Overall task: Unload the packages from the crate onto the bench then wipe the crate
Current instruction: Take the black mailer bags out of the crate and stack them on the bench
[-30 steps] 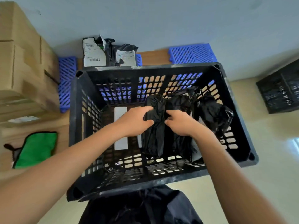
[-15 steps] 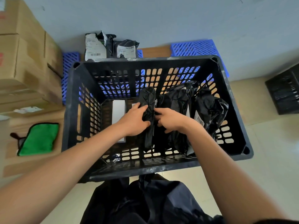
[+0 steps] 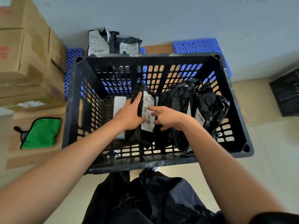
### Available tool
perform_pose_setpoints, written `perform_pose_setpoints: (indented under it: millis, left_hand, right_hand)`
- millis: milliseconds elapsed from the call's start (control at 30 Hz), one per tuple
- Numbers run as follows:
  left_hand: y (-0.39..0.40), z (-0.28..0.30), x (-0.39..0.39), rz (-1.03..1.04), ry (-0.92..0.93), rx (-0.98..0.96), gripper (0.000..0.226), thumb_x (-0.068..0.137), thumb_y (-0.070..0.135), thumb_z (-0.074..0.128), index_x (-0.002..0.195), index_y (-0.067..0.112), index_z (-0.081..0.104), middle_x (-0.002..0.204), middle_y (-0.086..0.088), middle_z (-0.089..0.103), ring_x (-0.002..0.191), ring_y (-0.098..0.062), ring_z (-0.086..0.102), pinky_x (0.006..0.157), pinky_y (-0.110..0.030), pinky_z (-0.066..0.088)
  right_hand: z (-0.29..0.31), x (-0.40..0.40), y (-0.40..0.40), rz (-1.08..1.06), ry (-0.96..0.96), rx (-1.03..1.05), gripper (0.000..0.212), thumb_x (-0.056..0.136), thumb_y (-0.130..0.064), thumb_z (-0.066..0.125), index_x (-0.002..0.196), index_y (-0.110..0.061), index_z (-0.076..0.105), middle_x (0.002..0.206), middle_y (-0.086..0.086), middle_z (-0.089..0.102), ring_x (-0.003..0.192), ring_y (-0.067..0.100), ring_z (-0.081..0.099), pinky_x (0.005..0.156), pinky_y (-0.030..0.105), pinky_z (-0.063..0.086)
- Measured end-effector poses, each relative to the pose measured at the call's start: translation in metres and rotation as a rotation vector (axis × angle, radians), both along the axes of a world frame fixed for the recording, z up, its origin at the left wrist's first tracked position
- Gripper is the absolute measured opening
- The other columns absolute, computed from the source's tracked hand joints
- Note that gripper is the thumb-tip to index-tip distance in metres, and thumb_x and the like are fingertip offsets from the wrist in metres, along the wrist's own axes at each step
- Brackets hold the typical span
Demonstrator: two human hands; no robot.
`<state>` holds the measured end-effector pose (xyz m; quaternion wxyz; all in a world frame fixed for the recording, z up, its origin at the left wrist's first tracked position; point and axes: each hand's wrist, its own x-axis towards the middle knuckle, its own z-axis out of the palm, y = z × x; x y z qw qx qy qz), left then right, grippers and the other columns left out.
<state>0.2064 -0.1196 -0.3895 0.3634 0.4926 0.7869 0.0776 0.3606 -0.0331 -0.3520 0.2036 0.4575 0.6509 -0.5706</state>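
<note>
Two hands work inside the black crate [image 3: 155, 164]: the left hand [image 3: 129, 114] has its fingers clamped on a standing black package [image 3: 142, 109], while the right hand [image 3: 166, 117] touches its label, fingers loosely apart. The slick bag could slip from that one-sided hold or topple its neighbours [image 3: 178, 102].
</note>
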Motion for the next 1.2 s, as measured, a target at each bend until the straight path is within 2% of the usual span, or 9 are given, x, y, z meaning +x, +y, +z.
perform_pose_setpoints:
  millis: [200, 333, 433, 633, 800, 900, 1033, 1100, 1200]
  left_hand:
    - [-0.002, 0.000, -0.005, 0.026, -0.052, 0.033, 0.110, 0.087, 0.023, 0.073, 0.151, 0.063, -0.007, 0.163, -0.008, 0.021, 0.123, -0.032, 0.054, 0.086, -0.033, 0.045]
    - [-0.010, 0.002, -0.012, 0.073, -0.102, 0.066, 0.112, 0.087, 0.016, 0.073, 0.148, 0.068, -0.006, 0.163, -0.007, 0.024, 0.134, -0.028, 0.045, 0.087, -0.028, 0.039]
    - [-0.016, 0.011, -0.019, 0.124, -0.155, 0.119, 0.110, 0.089, 0.014, 0.072, 0.147, 0.070, -0.004, 0.161, -0.004, 0.030, 0.137, -0.023, 0.043, 0.081, -0.015, 0.039]
    - [-0.034, 0.053, -0.033, 0.229, -0.371, 0.290, 0.103, 0.094, 0.008, 0.069, 0.144, 0.071, 0.004, 0.157, 0.023, 0.034, 0.144, -0.006, 0.036, 0.117, -0.036, 0.036]
    - [-0.041, 0.077, -0.032, 0.341, -0.504, 0.437, 0.089, 0.097, 0.006, 0.063, 0.146, 0.065, 0.019, 0.118, 0.060, 0.044, 0.110, 0.036, 0.040, 0.087, 0.002, 0.041]
    - [-0.045, 0.089, -0.022, 0.392, -0.536, 0.496, 0.065, 0.098, 0.006, 0.062, 0.143, 0.049, 0.046, 0.117, 0.047, 0.056, 0.110, 0.029, 0.048, 0.084, 0.000, 0.044]
    - [-0.056, 0.098, -0.006, 0.428, -0.514, 0.547, 0.048, 0.098, 0.009, 0.063, 0.131, 0.044, 0.062, 0.131, 0.029, 0.058, 0.123, 0.012, 0.052, 0.102, -0.018, 0.050]
    - [-0.062, 0.100, 0.002, 0.425, -0.489, 0.570, 0.048, 0.097, 0.012, 0.065, 0.130, 0.047, 0.064, 0.138, 0.025, 0.056, 0.130, 0.006, 0.049, 0.107, -0.024, 0.048]
    - [-0.072, 0.105, 0.014, 0.416, -0.473, 0.604, 0.051, 0.097, 0.013, 0.066, 0.125, 0.056, 0.063, 0.136, 0.028, 0.055, 0.125, 0.015, 0.047, 0.100, -0.014, 0.048]
  right_hand:
    - [0.000, 0.006, 0.001, -0.028, 0.024, 0.004, 0.078, 0.097, 0.013, 0.039, 0.160, -0.030, 0.022, 0.164, 0.008, 0.029, 0.147, 0.030, 0.034, 0.106, 0.048, 0.049]
    - [0.002, 0.012, 0.004, -0.047, 0.097, 0.070, 0.071, 0.098, 0.005, 0.046, 0.159, -0.028, 0.028, 0.155, 0.000, 0.043, 0.129, 0.022, 0.051, 0.091, 0.039, 0.054]
    - [0.000, 0.017, 0.007, -0.090, 0.165, 0.176, 0.070, 0.096, -0.007, 0.061, 0.156, -0.027, 0.033, 0.158, -0.001, 0.040, 0.146, 0.019, 0.037, 0.112, 0.045, 0.043]
    - [0.002, 0.023, 0.004, -0.075, 0.255, 0.295, 0.076, 0.095, -0.026, 0.067, 0.157, -0.040, 0.026, 0.152, -0.011, 0.047, 0.110, 0.013, 0.062, 0.104, 0.040, 0.050]
    - [0.019, 0.017, -0.007, -0.115, 0.434, 0.314, 0.080, 0.093, -0.037, 0.068, 0.156, -0.048, 0.019, 0.148, -0.020, 0.050, 0.112, 0.011, 0.066, 0.096, 0.033, 0.056]
    - [0.032, 0.013, -0.014, -0.165, 0.522, 0.345, 0.085, 0.092, -0.038, 0.070, 0.157, -0.047, 0.016, 0.140, -0.025, 0.054, 0.124, -0.003, 0.054, 0.103, 0.022, 0.046]
    - [0.045, 0.022, -0.022, -0.171, 0.533, 0.401, 0.076, 0.091, -0.032, 0.073, 0.155, -0.041, 0.032, 0.124, -0.033, 0.051, 0.100, -0.032, 0.046, 0.075, -0.006, 0.039]
    - [0.049, 0.029, -0.026, -0.178, 0.535, 0.410, 0.069, 0.092, -0.029, 0.073, 0.152, -0.038, 0.040, 0.122, -0.028, 0.055, 0.097, -0.032, 0.048, 0.071, -0.006, 0.039]
    - [0.054, 0.040, -0.032, -0.174, 0.546, 0.429, 0.067, 0.092, -0.027, 0.073, 0.150, -0.037, 0.043, 0.127, -0.021, 0.061, 0.105, -0.025, 0.051, 0.075, -0.002, 0.044]
